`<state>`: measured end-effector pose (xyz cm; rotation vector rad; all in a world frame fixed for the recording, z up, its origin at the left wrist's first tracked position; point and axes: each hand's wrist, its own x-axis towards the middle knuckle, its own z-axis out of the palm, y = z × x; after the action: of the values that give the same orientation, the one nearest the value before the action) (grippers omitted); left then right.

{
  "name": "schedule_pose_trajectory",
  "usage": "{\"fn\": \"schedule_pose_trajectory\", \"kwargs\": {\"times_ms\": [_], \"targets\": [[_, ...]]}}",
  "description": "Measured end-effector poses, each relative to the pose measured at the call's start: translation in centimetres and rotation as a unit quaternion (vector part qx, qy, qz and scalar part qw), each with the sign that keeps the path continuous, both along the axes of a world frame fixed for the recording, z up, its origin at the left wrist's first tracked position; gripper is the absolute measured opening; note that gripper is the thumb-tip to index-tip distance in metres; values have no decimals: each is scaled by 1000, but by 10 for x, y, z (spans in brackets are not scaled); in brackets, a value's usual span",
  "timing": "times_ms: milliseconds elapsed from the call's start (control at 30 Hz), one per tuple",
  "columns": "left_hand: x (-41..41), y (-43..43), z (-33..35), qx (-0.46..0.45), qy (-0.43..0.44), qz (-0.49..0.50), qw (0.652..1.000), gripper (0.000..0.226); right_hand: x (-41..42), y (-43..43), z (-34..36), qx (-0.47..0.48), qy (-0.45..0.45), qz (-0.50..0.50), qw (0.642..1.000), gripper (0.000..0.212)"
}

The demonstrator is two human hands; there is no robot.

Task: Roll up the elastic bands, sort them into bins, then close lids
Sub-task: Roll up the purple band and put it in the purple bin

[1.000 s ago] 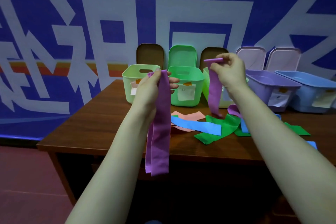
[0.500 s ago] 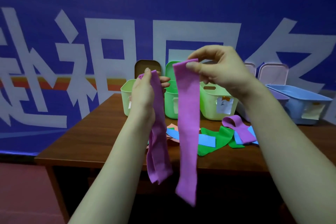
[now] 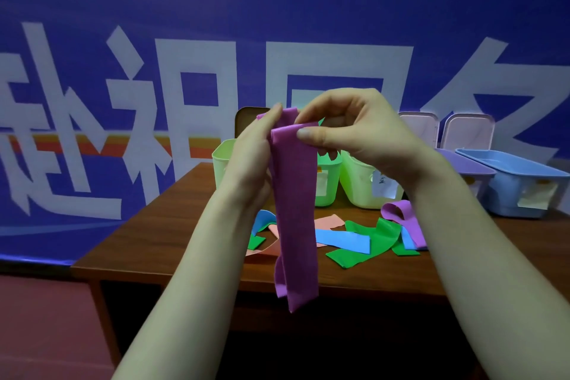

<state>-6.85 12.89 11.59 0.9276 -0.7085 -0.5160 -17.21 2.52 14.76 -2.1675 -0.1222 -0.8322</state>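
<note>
A long purple elastic band (image 3: 296, 213) hangs folded in front of me, above the near table edge. My left hand (image 3: 253, 157) holds its top from the left, and my right hand (image 3: 348, 133) pinches the same top end between thumb and fingers. Loose bands lie on the wooden table (image 3: 154, 244) behind it: a blue band (image 3: 342, 241), a green band (image 3: 370, 244), a second purple band (image 3: 404, 219) and a pink band (image 3: 330, 220). Along the back stand a pale green bin (image 3: 223, 163), a green bin (image 3: 327, 182), another pale green bin (image 3: 361, 188), a purple bin (image 3: 468, 163) and a blue bin (image 3: 518, 182), all open.
Bin lids (image 3: 468, 129) lean upright against the blue wall behind the bins. The table's left front corner (image 3: 77, 268) is close, with pink floor beyond it. A paper label (image 3: 384, 187) is stuck on the pale green bin.
My right hand brought its end of the purple band leftward to my left hand, so the two hanging strips now lie together as one folded strip. The view dropped slightly toward the table.
</note>
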Motion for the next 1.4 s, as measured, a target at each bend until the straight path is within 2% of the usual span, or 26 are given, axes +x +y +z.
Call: {"fn": "schedule_pose_trajectory", "kwargs": {"times_ms": [133, 300, 533, 867, 967, 1067, 1133, 1200, 1400], "targets": [[-1, -1, -1, 15, -21, 0, 1000, 28, -3, 4, 5, -38, -2, -23, 999, 12], [-4, -2, 1, 1, -5, -1, 1000, 29, -7, 7, 9, -54, -29, -57, 997, 10], [-12, -4, 0, -11, -12, -47, 999, 56, -6, 4, 8, -113, -59, -107, 986, 12], [-12, -16, -8, 7, -33, -58, 998, 62, -6, -7, -1, -109, -53, -141, 983, 14], [-13, -20, -10, 11, -46, -80, 996, 65, -5, -14, -4, -124, -63, -155, 978, 22], [-16, -24, -12, 38, -73, -122, 989, 77, -7, -23, -6, -154, -6, -162, 975, 30], [-17, -28, -14, 49, -87, -141, 985, 83, -10, -31, -9, -199, 26, -180, 963, 26], [-17, -33, -16, 48, -85, -155, 983, 87, -14, -35, -13, -221, 17, -193, 956, 22], [-29, -46, -23, 10, -35, -155, 987, 74, -28, -39, -17, -88, -7, -160, 983, 15]]}}
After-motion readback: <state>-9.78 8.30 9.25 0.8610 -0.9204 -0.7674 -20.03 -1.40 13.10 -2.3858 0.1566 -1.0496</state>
